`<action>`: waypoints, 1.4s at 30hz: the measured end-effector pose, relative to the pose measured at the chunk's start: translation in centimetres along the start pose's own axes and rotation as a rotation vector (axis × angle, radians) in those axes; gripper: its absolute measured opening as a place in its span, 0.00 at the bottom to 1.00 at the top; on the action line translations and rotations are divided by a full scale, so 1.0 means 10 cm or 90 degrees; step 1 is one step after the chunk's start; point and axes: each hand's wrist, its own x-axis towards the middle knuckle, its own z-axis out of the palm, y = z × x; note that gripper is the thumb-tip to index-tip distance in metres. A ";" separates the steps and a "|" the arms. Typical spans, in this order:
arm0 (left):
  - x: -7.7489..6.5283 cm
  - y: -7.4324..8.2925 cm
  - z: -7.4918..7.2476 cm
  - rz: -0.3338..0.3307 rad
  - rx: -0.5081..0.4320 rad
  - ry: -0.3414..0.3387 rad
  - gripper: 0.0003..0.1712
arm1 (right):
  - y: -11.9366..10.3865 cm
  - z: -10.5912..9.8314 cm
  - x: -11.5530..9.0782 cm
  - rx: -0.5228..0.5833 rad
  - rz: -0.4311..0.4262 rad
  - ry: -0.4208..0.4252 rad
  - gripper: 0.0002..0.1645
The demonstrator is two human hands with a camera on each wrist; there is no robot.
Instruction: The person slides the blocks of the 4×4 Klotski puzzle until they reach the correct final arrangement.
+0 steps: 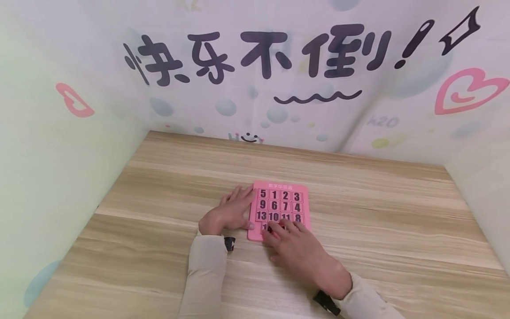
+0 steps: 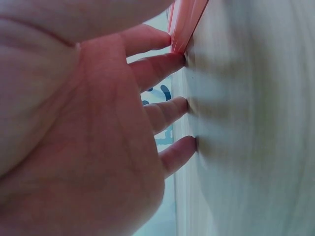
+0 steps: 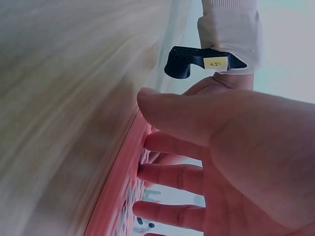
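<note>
A pink sliding number puzzle point(image 1: 281, 186) lies flat on the table, its top row reading 5, 1, 2, 3. The bottom row has a gap at its left end, and the tiles further right are partly hidden by fingers. My left hand point(image 1: 229, 213) rests along the puzzle's left edge with the thumb near the lower corner. In the left wrist view, its extended fingers point(image 2: 162, 115) touch the tabletop, two of them against the pink frame. My right hand point(image 1: 299, 250) lies over the lower right of the puzzle, fingertips on the bottom tiles and its thumb by the near edge.
The wood-grain table point(image 1: 378, 212) extends around the puzzle on all sides. A printed white cloth point(image 1: 255, 110) with lettering hangs behind it, and similar cloth covers both sides. Black wrist devices point(image 3: 182, 61) sit at both sleeve cuffs.
</note>
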 end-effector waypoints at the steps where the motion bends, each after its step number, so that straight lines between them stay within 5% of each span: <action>1: 0.00 0.00 0.00 0.001 -0.001 0.000 0.58 | 0.01 -0.01 -0.01 0.005 0.002 -0.005 0.32; 29: 0.02 0.01 -0.01 -0.002 0.003 -0.006 0.58 | 0.09 -0.07 -0.08 0.040 0.014 -0.010 0.31; 36: 0.00 0.00 -0.02 -0.003 0.004 -0.004 0.58 | 0.10 -0.05 0.05 0.047 -0.008 0.061 0.26; 42: 0.00 0.00 0.00 -0.004 0.004 -0.003 0.57 | 0.06 -0.02 0.21 0.035 -0.004 0.056 0.26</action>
